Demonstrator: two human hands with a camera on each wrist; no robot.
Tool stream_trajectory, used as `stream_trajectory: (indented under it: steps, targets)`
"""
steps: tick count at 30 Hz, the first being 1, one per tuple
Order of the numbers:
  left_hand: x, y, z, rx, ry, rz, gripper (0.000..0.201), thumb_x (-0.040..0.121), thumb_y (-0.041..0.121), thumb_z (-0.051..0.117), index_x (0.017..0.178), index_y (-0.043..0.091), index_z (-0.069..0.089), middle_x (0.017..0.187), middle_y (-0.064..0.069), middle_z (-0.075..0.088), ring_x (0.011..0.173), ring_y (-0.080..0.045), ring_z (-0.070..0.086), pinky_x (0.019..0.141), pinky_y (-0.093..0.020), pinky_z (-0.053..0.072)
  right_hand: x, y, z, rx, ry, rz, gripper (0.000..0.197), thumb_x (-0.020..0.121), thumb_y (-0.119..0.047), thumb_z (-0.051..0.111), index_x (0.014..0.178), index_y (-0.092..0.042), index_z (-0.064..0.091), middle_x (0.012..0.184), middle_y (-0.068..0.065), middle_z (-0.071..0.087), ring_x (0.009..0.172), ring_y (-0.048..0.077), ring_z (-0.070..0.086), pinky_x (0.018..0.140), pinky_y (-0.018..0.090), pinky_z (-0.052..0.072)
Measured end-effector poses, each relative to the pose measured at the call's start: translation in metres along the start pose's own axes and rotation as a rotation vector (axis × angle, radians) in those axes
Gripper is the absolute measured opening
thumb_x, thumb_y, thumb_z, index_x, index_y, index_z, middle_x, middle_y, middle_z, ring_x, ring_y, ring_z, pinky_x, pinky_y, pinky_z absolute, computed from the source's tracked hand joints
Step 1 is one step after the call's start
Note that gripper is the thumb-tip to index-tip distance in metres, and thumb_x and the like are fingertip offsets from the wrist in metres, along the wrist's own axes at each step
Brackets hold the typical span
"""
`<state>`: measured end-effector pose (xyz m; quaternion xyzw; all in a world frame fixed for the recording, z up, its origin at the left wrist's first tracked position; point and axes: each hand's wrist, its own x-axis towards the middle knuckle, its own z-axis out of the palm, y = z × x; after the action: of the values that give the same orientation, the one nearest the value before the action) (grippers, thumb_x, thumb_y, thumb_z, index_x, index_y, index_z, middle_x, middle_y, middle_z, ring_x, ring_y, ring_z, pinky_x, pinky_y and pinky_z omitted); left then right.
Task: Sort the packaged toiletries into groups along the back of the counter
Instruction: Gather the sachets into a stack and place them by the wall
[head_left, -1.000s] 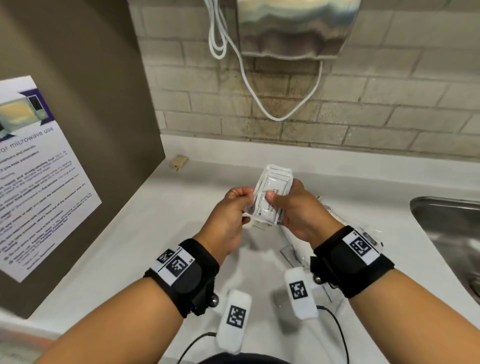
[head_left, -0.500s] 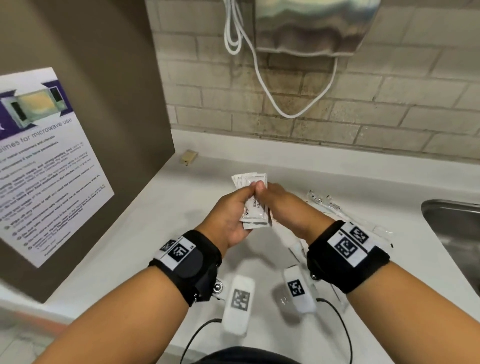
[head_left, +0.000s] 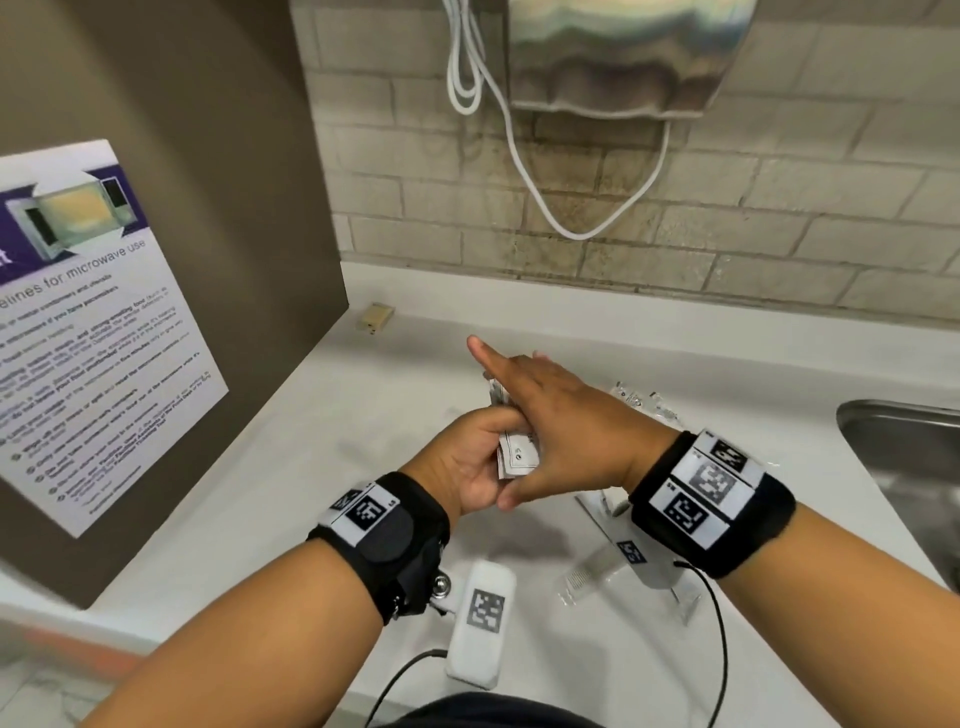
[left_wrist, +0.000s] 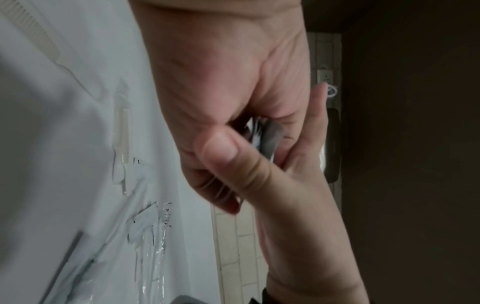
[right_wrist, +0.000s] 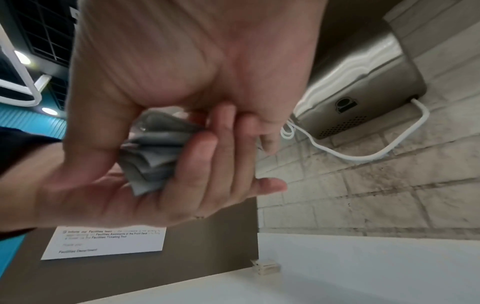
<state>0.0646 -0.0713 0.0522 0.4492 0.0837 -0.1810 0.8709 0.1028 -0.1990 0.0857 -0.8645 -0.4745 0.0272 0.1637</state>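
stack of packets over the middle of the counter; sink at three o'clock, notice at nine, dryer at twelve on the wall, comb at five.

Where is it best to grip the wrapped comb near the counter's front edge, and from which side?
Likely from above, pinching across its two long edges near the middle. The comb lies flat in clear wrap on the counter, so only its narrow sides offer a fingertip hold.

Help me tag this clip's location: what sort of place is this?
Probably a shared kitchenette in an office or dormitory: a posted notice on microwave use, a steel sink set in the white counter, and a corded steel wall unit.
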Motion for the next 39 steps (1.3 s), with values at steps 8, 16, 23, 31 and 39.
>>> stream_trajectory:
  steps: [8, 16, 23, 31, 39]
  targets:
    - [0.004, 0.008, 0.002, 0.060, 0.240, 0.455, 0.028, 0.091, -0.005, 0.050, 0.102, 0.015, 0.066, 0.084, -0.007, 0.063, 0.077, -0.020, 0.063, 0.071, -0.033, 0.052, -0.008, 0.018, 0.017, 1.400, 0.055, 0.540, 0.078, 0.081, -0.031, 0.071, 0.147, -0.010, 0.034, 0.118, 0.006, 0.061, 0.107, 0.024, 0.059, 0.087, 0.040, 0.048]
    - [-0.010, -0.014, -0.028, 0.443, 0.204, 0.392, 0.020, 0.085, 0.008, 0.061, 0.099, 0.021, 0.068, 0.088, 0.003, 0.073, 0.081, -0.011, 0.068, 0.071, -0.025, 0.051, 0.000, 0.007, 0.047, 1.302, -0.016, 0.549, 0.024, 0.092, 0.003, 0.051, 0.113, -0.008, 0.054, 0.086, 0.006, 0.060, 0.074, 0.017, 0.059, 0.067, 0.031, 0.051]
    - [-0.021, -0.039, -0.083, 1.295, 0.464, 0.187, 0.036, 0.084, 0.018, 0.066, 0.116, 0.017, 0.051, 0.104, 0.001, 0.062, 0.093, -0.020, 0.060, 0.077, -0.031, 0.047, 0.006, 0.009, 0.105, -0.007, -0.102, 0.310, 0.032, 0.090, -0.016, 0.054, 0.121, -0.009, 0.051, 0.112, 0.014, 0.047, 0.094, 0.033, 0.056, 0.077, 0.037, 0.046]
    - [-0.013, -0.088, -0.098, 1.858, 0.539, 0.154, 0.054, 0.094, 0.021, 0.046, 0.145, 0.014, 0.029, 0.133, -0.012, 0.042, 0.115, -0.033, 0.047, 0.094, -0.037, 0.036, 0.000, 0.005, 0.141, -0.342, -0.121, 0.238, 0.045, 0.082, -0.012, 0.051, 0.126, -0.011, 0.044, 0.115, 0.013, 0.047, 0.094, 0.033, 0.053, 0.066, 0.035, 0.031]
    - [-0.010, -0.069, -0.089, 1.944, 0.466, 0.031, 0.039, 0.095, 0.020, 0.046, 0.132, 0.011, 0.038, 0.123, -0.012, 0.050, 0.110, -0.031, 0.050, 0.085, -0.036, 0.039, 0.003, 0.014, 0.144, -0.282, -0.083, 0.215, 0.034, 0.079, -0.012, 0.057, 0.111, -0.014, 0.046, 0.103, 0.007, 0.051, 0.087, 0.031, 0.055, 0.065, 0.035, 0.037]
